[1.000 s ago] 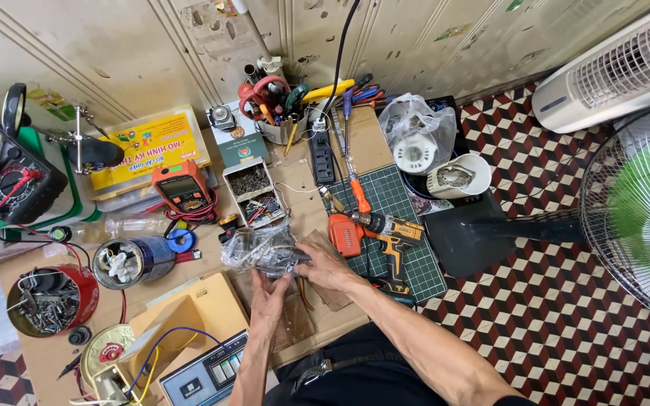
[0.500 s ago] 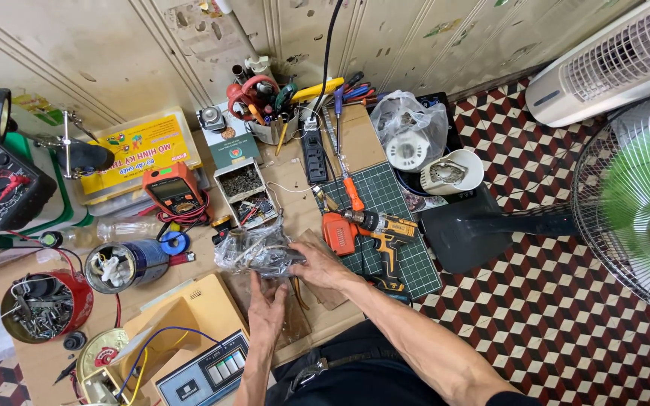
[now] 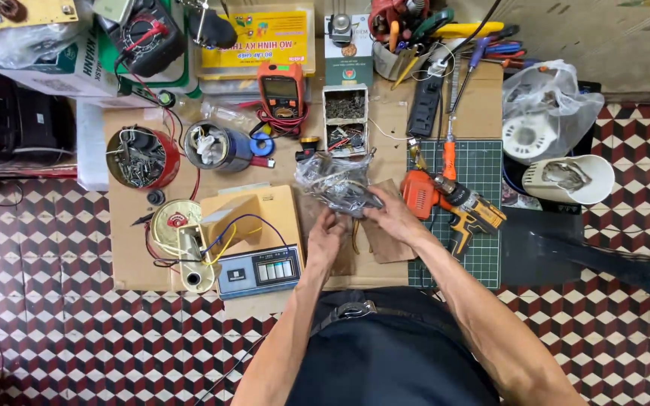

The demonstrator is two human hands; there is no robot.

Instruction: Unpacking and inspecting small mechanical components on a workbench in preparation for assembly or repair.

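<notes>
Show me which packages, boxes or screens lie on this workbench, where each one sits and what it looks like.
Clear plastic bag: crumpled, centre, between the left hand and the right hand.
Yellow box: flat, top centre, colourful print.
Orange multimeter: below it, dark screen.
Green-and-white carton: small, beside the meter.
Beige device: front left, row of small windows.
White plastic bag: top right.

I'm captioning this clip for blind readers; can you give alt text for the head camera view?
Seen from above, a person's left hand and right hand hold a crumpled clear plastic bag over a cluttered cardboard-covered worktable. An orange cordless drill lies on a green cutting mat to the right, an orange multimeter behind.
</notes>
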